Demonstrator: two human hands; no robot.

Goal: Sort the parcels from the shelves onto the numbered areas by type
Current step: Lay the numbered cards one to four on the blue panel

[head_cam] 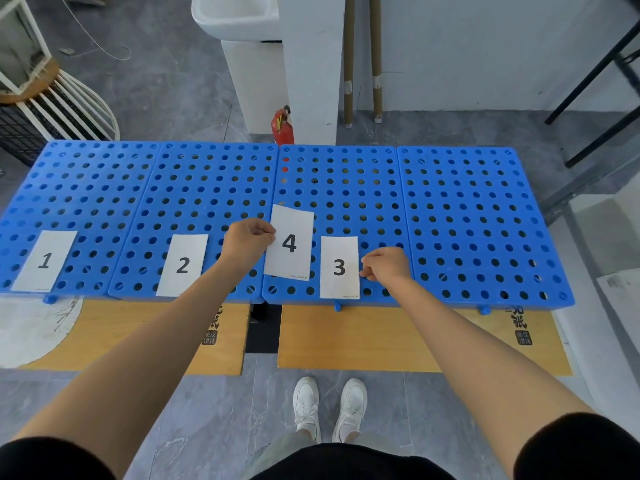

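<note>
Card 4 [290,245] is off the platform [485,220], tilted, above the third panel's left edge. The left hand [247,242] pinches its left edge.

Cards 1 [44,261], 2 [183,265] and 3 [339,267] each lie at the front edge of their own panel. The rightmost panel has no card.

Right hand [386,265]: fingers curled at card 3's right edge. Can't tell whether it pinches the card or only touches it.

Risks:
- Card 4 set down where it hangs would give the third panel two numbers.
- A tug from the right hand could skew card 3.
- The cards look like loose paper, so they may well slide.

Not visible:
- Parcels and shelves are out of view.
- The platform's left corner is cut off.
- Small print on the cards is unreadable.
- Supports beneath are mostly hidden.
</note>
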